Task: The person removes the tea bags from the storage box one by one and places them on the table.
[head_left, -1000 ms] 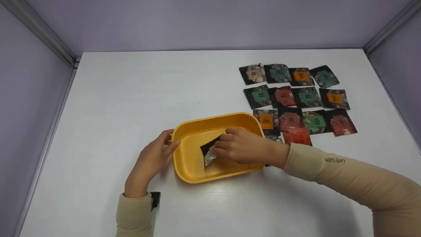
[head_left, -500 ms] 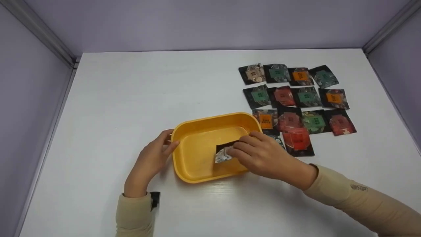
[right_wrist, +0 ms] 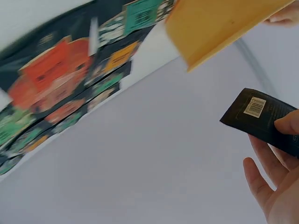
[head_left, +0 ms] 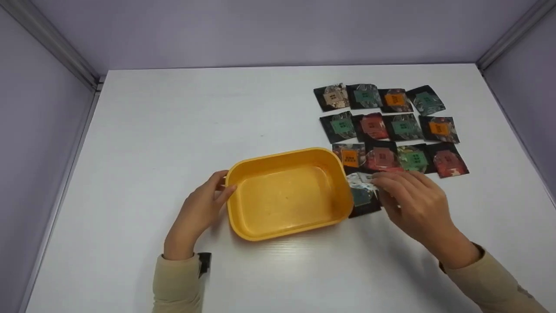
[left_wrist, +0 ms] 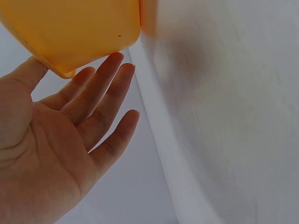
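My left hand [head_left: 197, 213] grips the left end of a yellow plastic tub [head_left: 282, 200]. Its thumb lies over the rim, and in the left wrist view the fingers spread against the tub's outer wall [left_wrist: 84, 32]. Right of the tub, my right hand [head_left: 415, 206] pinches a small flat sachet [head_left: 359, 179] with a silvery print. The right wrist view shows this sachet's black back with a barcode label [right_wrist: 255, 107], the thumb on one face and fingers on the other. Below it on the table lies a black-and-teal sachet [head_left: 365, 202]; the red sachet beside it is mostly hidden by my hand.
Rows of similar sachets [head_left: 382, 126] with green, orange, red and beige labels cover the table's [head_left: 173, 130] right side. A small black object [head_left: 204, 263] shows beside my left sleeve. Walls [head_left: 278, 34] stand along the back and both sides.
My right hand has lifted the sachet out of the yellow tub and carried it right, over the front sachets. The left hand stays on the tub's rim.
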Motion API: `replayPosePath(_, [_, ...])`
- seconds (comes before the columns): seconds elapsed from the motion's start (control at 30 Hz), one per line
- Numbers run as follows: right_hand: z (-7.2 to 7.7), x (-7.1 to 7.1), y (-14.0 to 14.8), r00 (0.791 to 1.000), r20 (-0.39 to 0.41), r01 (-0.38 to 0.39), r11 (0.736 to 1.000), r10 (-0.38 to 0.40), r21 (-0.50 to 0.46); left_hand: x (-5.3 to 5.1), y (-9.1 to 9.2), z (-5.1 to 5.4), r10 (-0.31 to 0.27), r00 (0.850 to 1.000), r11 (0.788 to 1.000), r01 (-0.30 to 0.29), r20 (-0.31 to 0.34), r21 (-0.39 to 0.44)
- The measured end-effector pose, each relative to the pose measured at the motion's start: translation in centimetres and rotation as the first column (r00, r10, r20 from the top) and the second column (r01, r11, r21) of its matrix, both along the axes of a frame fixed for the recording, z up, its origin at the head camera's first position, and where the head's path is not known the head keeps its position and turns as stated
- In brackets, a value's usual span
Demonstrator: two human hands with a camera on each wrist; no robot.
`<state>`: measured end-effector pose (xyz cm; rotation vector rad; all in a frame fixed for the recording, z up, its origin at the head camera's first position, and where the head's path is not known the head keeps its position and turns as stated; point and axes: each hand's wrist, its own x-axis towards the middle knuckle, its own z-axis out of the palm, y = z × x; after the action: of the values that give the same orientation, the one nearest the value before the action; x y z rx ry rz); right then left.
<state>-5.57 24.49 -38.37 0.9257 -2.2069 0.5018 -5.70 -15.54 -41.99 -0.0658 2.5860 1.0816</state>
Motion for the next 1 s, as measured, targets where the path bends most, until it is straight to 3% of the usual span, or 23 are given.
replayPosePath(0.2, [-1.3, -0.2, 4.2, 0.985, 0.057, 0.158, 0.985, -0.162, 0.07, -0.1, 0.0, 0.0, 0.0, 1.0, 1.0, 0.0, 0.004, -0.004])
replayPosePath(0.5, [-3.3, -0.9, 8.8, 0.94, 0.07, 0.325, 0.938, -0.335, 0.122, 0.0, -0.1, -0.1, 0.0, 1.0, 1.0, 0.0, 0.0, 0.001])
replayPosePath(0.73, [-4.5, -1.5, 11.1, 0.914, 0.166, 0.334, 0.919, -0.371, 0.211, 0.1, -0.2, -0.2, -0.007, 1.0, 1.0, 0.008, -0.019, 0.013])
replayPosePath(1.0, [-6.3, -1.4, 11.3, 0.874, 0.281, 0.323, 0.906, -0.397, 0.273, 0.0, 0.0, 0.0, -0.006, 1.0, 1.0, 0.006, -0.012, 0.007])
